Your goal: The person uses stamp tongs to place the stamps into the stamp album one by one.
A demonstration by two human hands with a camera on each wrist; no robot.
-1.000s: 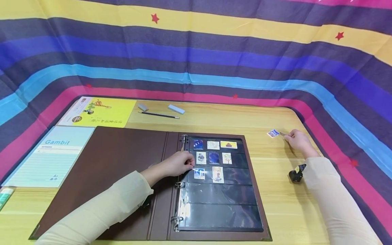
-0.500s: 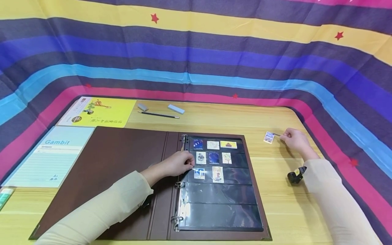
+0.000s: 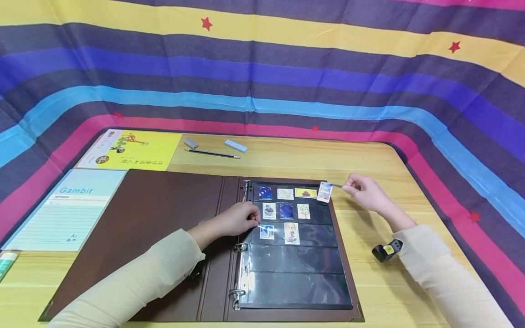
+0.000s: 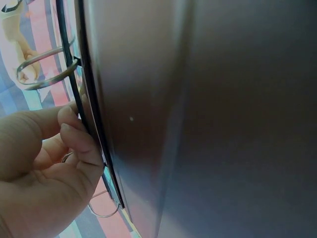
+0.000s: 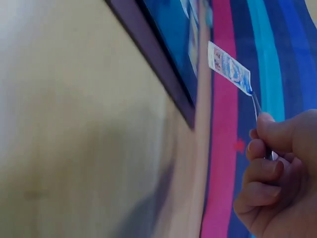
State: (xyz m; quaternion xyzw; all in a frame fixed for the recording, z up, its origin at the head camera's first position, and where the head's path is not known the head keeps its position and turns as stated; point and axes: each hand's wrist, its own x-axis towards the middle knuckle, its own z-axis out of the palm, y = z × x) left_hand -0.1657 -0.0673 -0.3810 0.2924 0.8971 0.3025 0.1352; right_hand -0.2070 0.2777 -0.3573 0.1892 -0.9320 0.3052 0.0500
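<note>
A brown ring-binder stamp album [image 3: 172,218] lies open, its black stamp page [image 3: 297,289] on the right. Several stamps fill the upper three rows of clear pockets. My left hand [image 3: 239,218] pinches the page's ring-side edge beside the third row; in the left wrist view the fingers [image 4: 79,141] are bent against that edge. My right hand [image 3: 365,191] holds metal tweezers [image 5: 257,106] between thumb and fingers. The tweezers' tips grip a white-bordered blue stamp [image 3: 324,192], raised over the page's upper right corner, overlapping the yellow stamp [image 3: 305,193] in the head view.
Left of the album lie a light-blue notebook [image 3: 67,209] and a yellow book [image 3: 153,148]. Behind it are a pencil [image 3: 213,154], a white block [image 3: 236,146] and a grey eraser-like block [image 3: 191,143]. A glue stick [image 3: 6,262] is at the left edge. Striped cloth [image 3: 262,82] hangs behind.
My right hand has moved left with the tweezers and stamp, from over the bare table to the page's upper right corner; the stamp has turned more upright. My left hand stays put.
</note>
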